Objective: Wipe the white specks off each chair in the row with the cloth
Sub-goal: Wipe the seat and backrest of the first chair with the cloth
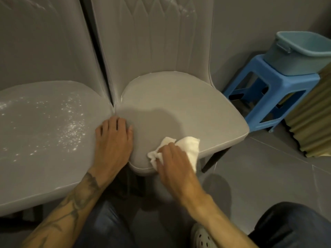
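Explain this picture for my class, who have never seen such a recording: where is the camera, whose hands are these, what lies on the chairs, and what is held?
There is no machine here: a person wears one camera on the head, looking down at their own two hands. The left hand rests flat where two grey chairs meet. The right hand grips a white cloth against the front of the right chair, whose seat looks clean. The left chair is scattered with white specks. Beside them a blue tub stands on a blue stool.
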